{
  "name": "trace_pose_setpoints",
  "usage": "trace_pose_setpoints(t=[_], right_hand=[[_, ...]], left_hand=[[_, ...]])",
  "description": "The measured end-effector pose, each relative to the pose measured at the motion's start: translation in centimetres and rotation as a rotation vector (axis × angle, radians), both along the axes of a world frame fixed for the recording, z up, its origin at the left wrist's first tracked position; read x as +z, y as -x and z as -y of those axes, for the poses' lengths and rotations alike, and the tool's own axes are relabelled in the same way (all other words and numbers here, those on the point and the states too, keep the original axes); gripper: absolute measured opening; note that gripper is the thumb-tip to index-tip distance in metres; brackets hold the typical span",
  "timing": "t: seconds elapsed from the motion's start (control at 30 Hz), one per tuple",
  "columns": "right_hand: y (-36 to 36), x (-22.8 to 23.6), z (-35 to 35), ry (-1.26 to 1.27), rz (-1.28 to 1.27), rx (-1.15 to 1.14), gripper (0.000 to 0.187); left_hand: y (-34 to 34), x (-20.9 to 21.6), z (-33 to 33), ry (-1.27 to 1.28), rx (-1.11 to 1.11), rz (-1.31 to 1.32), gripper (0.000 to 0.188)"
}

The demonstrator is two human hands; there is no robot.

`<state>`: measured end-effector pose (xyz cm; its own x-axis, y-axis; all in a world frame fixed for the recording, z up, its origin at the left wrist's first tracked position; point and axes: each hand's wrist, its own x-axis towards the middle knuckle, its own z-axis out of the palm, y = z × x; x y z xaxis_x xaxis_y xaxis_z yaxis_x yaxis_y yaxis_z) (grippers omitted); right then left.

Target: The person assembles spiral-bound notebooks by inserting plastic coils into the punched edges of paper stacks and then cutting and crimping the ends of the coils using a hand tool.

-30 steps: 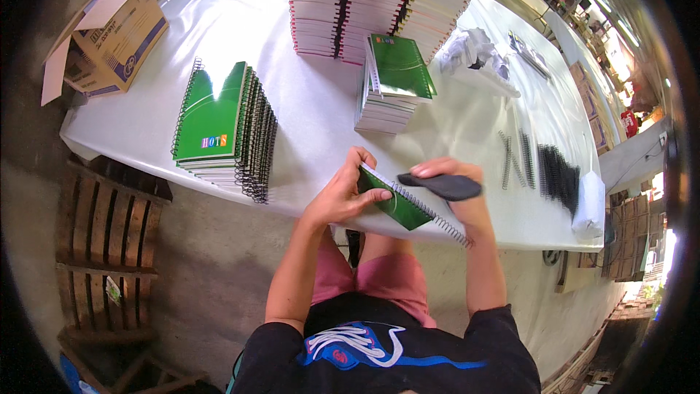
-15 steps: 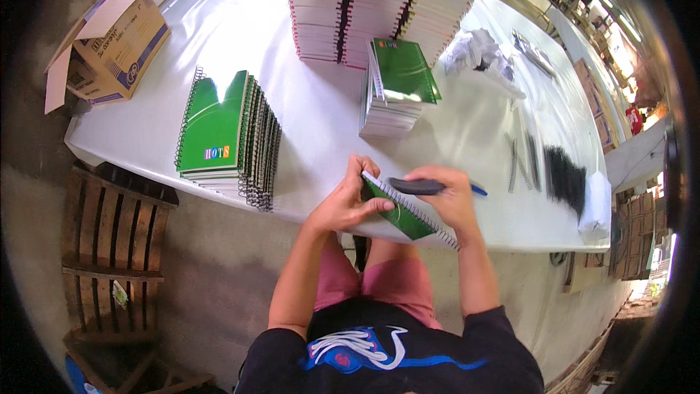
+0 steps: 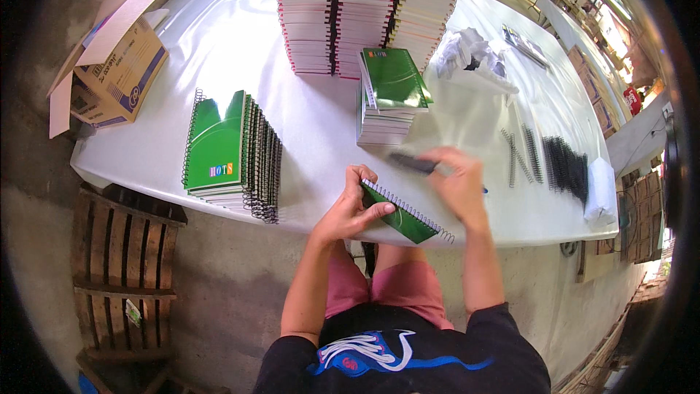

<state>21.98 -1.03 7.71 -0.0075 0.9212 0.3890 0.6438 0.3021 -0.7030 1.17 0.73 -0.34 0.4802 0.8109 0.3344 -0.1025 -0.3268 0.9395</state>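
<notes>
Apparently the green spiral notebook (image 3: 410,226) is held tilted at the near edge of the table (image 3: 313,120), just below the centre of the frame. The left hand (image 3: 355,208) grips its upper-left end, thumb across the cover and fingers behind. To its right, the right hand (image 3: 461,181) has its fingers closed around a black-handled tool (image 3: 413,163); motion blur hides its exact kind, and it looks clear of the notebook.

The black wire coil (image 3: 412,211) runs along the notebook's upper edge, its tail poking past the lower-right corner. That loose end could snag the right wrist or bend if the tool knocks it. With only one end gripped, the notebook could twist or slip off the table if the left thumb slackens, and a hasty tool stroke could scratch the cover or nip the left fingers.

At centre-left, the stack of green spiral notebooks (image 3: 213,142) stands close to the near edge, so a bump from the left elbow might topple it.
</notes>
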Motion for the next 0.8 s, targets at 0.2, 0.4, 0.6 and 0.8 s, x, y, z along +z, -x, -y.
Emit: trace_pose_setpoints(t=[0.2, 0.4, 0.6, 0.8], right_hand=[[-8.8, -1.8, 0.0, -0.051, 0.59, -0.483, 0.045], [-5.0, -5.7, 6.6, 0.118, 0.721, -0.352, 0.052], [-2.0, -3.6, 7.7, 0.053, 0.072, -0.16, 0.042], [4.3, 2.3, 8.9, -0.16, 0.19, 0.053, 0.037]], left_hand=[[-0.7, 0.5, 0.5, 0.304, 0.183, 0.149, 0.018], [-1.4, 3.1, 3.1, 0.066, 0.603, 0.251, 0.016], [-1.2, 4.9, 4.0, -0.448, 0.801, 0.029, 0.026], [-1.0, 4.9, 4.2, -0.575, 0.84, -0.017, 0.032]])
